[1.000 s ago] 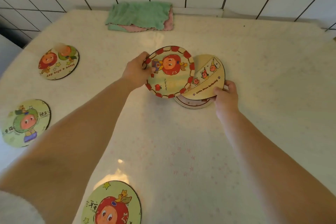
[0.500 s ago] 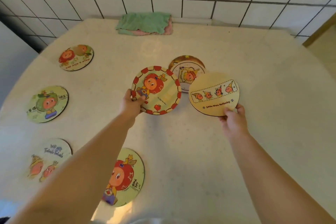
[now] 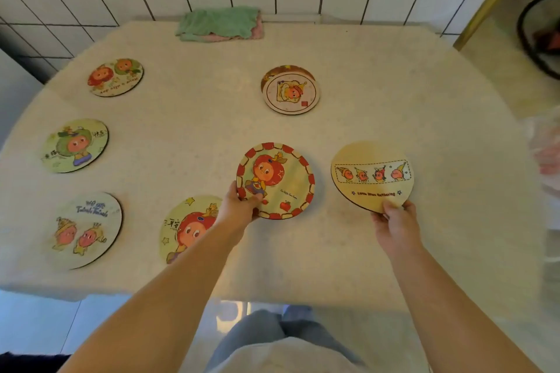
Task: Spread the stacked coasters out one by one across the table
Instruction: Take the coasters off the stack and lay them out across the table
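Note:
My left hand [image 3: 239, 209] grips the near-left edge of a red-bordered coaster [image 3: 277, 180] with a red-haired cartoon figure, held over the table's middle front. To its right, my right hand [image 3: 394, 221] pinches the near edge of a tan coaster [image 3: 372, 175] printed with a row of small figures. Farther back lies the remaining stack [image 3: 290, 91], its top coaster white with a cartoon face and another showing beneath. Several coasters lie singly: far left [image 3: 116, 77], middle left [image 3: 75, 145], near left [image 3: 85, 230], and one [image 3: 186, 227] partly hidden under my left forearm.
The pale speckled table [image 3: 363, 85] meets a white tiled wall at the back. A folded green and pink cloth [image 3: 219, 24] rests at the back edge. The table's near edge runs just past my forearms. A dark round bin [image 3: 541, 33] stands on the floor at the far right.
Both hands have drawn their coasters away from the stack toward me and apart, the right one moving to the right. The view has pulled back, showing more coasters on the left.

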